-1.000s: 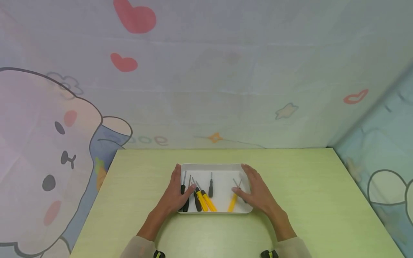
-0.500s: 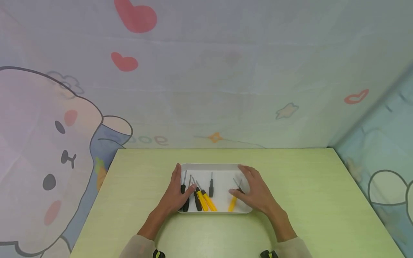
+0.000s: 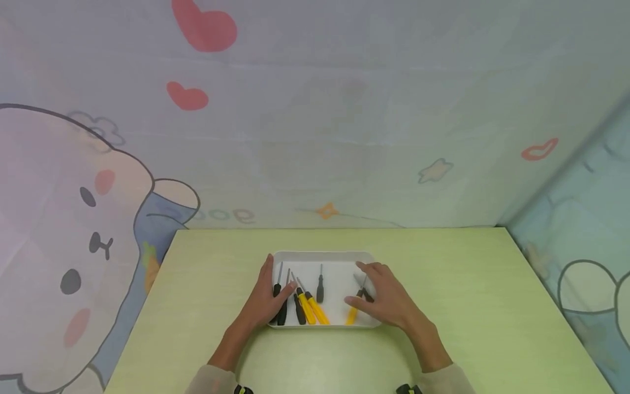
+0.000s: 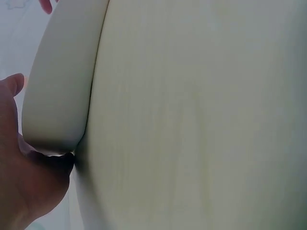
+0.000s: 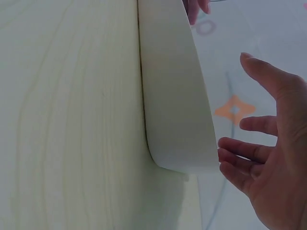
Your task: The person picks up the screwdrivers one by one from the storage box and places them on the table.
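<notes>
sleeves (image 3: pixel 213 380): pale beige | wrist bands (image 3: pixel 243 389): black, yellow-green marking | hands (image 3: pixel 264 300): bare

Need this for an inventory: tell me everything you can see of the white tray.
The white tray is rectangular with rounded corners, a flat floor and smooth raised walls; it looks like plastic. It sits upright on the table, long sides running left to right, with screwdrivers lying inside. The left hand rests against its left end; the right hand is at its right end, contact unclear.
</notes>
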### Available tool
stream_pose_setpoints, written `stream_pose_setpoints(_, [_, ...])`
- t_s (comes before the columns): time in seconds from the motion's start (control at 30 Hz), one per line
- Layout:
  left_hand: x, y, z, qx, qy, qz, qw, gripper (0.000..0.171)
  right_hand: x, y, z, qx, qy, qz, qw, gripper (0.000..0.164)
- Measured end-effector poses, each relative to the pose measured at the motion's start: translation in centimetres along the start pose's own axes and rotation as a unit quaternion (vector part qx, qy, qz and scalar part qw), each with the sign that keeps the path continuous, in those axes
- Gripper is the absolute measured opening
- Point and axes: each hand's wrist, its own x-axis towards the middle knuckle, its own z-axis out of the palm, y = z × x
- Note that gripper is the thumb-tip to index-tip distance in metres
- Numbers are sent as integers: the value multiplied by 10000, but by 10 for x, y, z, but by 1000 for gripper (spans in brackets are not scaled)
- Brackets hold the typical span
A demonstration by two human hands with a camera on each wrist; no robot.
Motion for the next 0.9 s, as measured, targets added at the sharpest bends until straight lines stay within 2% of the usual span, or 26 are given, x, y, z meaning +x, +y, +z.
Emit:
stream_pose_setpoints(0.33, [-2, 2, 3, -204, 173, -23, 9996, 99, -1, -6, 0, -251, -122, -133, 9995, 87])
stream_pose_setpoints(0.6, [-3, 3, 6, -325, 307, -30, 9990, 93, -1, -14, 5, -753, -395, 121, 9963, 85])
stream_pose_setpoints(0.9, [-4, 2, 6, -233, 198, -111, 9995, 94, -1, -23, 9, -1301, -630, 235, 9892, 87])
